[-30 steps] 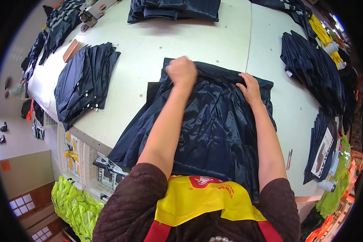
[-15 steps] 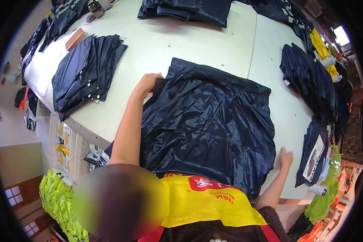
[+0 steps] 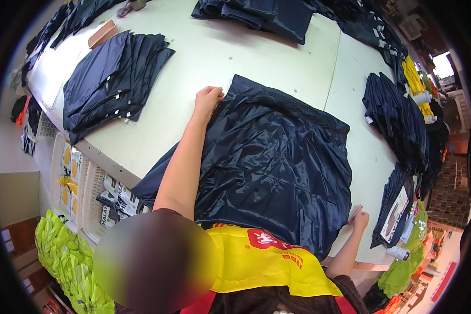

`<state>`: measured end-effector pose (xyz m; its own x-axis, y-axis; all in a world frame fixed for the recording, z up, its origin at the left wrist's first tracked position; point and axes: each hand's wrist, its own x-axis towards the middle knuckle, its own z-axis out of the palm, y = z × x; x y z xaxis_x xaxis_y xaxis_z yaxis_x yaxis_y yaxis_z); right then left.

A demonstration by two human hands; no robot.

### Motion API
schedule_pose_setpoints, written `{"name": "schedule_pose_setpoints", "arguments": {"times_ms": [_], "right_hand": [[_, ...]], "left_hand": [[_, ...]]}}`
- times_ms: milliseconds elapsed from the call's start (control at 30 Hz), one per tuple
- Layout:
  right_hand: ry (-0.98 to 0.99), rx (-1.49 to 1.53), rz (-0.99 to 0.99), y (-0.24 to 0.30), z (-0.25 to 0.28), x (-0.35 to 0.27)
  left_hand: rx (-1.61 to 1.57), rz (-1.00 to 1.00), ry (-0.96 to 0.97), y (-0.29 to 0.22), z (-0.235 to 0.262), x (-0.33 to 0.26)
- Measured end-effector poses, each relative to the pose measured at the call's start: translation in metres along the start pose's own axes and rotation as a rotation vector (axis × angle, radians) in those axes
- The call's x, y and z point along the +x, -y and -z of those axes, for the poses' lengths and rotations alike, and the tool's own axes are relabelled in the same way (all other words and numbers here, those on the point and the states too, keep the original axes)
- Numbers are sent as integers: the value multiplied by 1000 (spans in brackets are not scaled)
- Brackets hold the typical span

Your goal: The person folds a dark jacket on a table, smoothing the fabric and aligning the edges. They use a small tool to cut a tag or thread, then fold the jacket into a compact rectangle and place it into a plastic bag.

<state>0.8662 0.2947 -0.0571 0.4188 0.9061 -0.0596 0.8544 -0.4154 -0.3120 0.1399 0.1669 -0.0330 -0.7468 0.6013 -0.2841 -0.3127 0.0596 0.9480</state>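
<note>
A shiny dark navy garment (image 3: 277, 162) lies spread and wrinkled on the white table, its near end reaching my yellow apron (image 3: 267, 267). At its upper left corner my left hand (image 3: 208, 102) is closed, with the fingertips pinching the edge. My right hand (image 3: 359, 219) is at the garment's lower right side. Its fingers are curled in against the edge there and seem to hold the fabric, though the fingertips are small in view. Part of the garment's left side passes beneath my left forearm.
Stacks of folded dark garments lie at left (image 3: 118, 78), far middle (image 3: 256, 18) and right (image 3: 395, 115). Near the right edge are a packaged dark garment (image 3: 395, 212) and a thread spool (image 3: 397, 253). White baskets (image 3: 91, 201) stand below the table's left edge (image 3: 110, 166).
My right hand has moved left to the garment's edge, and its spread fingers have closed. My left hand has shifted slightly up and right at the corner. The whole view has turned slightly.
</note>
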Motion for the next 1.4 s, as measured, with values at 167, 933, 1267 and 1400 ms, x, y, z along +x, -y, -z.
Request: {"name": "schedule_pose_setpoints", "arguments": {"times_ms": [167,933,1267,1400], "right_hand": [[432,128,-166,13,13,-15],[344,-112,1564,526,-39,-294],[297,-223,1680,548,-61,-306],[224,-241,1694,551,-77,-309]], "left_hand": [[-20,43,-13,3,3,5],[36,-89,-10,9,-8,-3],[65,-248,-32,12,-7,-9],[128,-286,-99,6,-12,-20]]}}
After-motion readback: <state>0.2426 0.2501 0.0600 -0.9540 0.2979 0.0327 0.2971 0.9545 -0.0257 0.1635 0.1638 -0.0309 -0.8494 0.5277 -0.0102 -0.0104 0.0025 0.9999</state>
